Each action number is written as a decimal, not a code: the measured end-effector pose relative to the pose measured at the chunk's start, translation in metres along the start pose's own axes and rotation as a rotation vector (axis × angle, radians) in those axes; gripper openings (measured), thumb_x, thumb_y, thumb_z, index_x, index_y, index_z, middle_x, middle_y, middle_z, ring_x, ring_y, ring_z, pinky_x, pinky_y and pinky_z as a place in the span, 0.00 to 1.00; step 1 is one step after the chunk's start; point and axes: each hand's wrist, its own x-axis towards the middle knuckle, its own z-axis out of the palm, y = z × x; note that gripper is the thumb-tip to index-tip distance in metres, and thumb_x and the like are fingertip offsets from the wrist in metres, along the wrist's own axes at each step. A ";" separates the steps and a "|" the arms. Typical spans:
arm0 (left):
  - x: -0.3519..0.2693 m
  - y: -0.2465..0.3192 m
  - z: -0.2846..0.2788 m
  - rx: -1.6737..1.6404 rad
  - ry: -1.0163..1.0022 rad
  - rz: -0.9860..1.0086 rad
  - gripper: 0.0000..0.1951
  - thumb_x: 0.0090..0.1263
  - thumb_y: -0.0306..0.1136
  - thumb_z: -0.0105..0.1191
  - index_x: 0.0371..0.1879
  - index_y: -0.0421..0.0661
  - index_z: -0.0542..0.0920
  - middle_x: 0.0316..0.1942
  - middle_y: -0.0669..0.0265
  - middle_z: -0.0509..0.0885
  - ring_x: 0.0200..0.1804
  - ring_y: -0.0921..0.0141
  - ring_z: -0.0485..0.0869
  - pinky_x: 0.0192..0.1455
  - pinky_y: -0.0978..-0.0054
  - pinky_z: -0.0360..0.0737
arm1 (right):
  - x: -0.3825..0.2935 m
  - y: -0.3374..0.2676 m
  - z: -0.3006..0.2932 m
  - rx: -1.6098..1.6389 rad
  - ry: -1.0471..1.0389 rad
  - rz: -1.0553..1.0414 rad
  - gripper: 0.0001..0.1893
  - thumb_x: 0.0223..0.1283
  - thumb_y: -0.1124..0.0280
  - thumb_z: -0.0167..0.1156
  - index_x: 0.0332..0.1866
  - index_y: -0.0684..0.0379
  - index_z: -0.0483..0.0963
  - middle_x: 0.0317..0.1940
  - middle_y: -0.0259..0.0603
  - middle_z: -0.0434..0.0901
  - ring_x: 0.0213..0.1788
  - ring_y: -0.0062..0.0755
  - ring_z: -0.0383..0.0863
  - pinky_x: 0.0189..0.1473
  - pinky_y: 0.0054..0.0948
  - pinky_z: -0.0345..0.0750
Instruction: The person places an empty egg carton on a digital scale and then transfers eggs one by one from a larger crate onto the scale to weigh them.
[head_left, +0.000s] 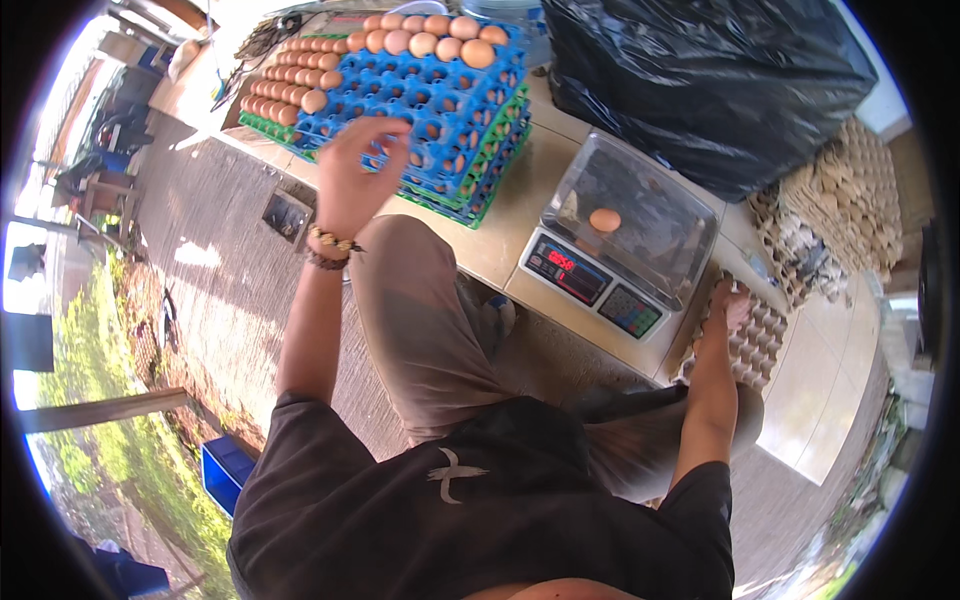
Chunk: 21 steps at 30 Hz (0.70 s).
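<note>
My left hand (364, 176), with bracelets at the wrist, hovers over the near-left part of a blue plastic egg tray (420, 97). Its fingers curve with a gap to the thumb, and no egg shows between them. The blue tray tops a stack of blue and green trays; brown eggs (424, 43) fill its far rows, while the nearer cups on top are bare. My right hand (731, 304) is down at a grey pulp egg tray (759, 345) on the right; whether it grips anything is unclear. One brown egg (605, 220) lies on the pan of a digital scale (630, 225) with its display lit red.
More brown eggs (289, 90) sit in green-edged trays left of the blue stack. Behind the scale stands a large black plastic bag (697, 82). Stacked pulp trays (847, 195) rise at the right on the tiled table (491, 251). My knees are against the table's near side.
</note>
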 end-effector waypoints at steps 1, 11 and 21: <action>0.000 -0.002 -0.019 0.022 0.049 -0.060 0.08 0.66 0.23 0.61 0.43 0.42 0.85 0.41 0.65 0.88 0.39 0.75 0.87 0.42 0.77 0.82 | 0.003 -0.003 -0.001 0.032 0.040 -0.012 0.25 0.56 0.45 0.60 0.59 0.41 0.80 0.50 0.41 0.84 0.62 0.46 0.75 0.62 0.53 0.69; 0.039 -0.244 -0.069 0.444 0.211 -0.163 0.26 0.62 0.52 0.64 0.49 0.43 0.85 0.35 0.53 0.89 0.43 0.55 0.88 0.47 0.61 0.83 | -0.011 -0.069 -0.016 0.465 0.222 -0.609 0.19 0.53 0.69 0.66 0.52 0.55 0.80 0.48 0.50 0.80 0.52 0.49 0.78 0.53 0.44 0.75; 0.081 -0.300 -0.095 0.529 0.099 -0.264 0.17 0.73 0.40 0.57 0.45 0.35 0.84 0.40 0.58 0.87 0.46 0.66 0.86 0.52 0.69 0.81 | -0.067 -0.097 -0.016 0.703 -0.085 -0.822 0.15 0.54 0.78 0.63 0.48 0.60 0.80 0.44 0.46 0.82 0.45 0.38 0.83 0.46 0.34 0.80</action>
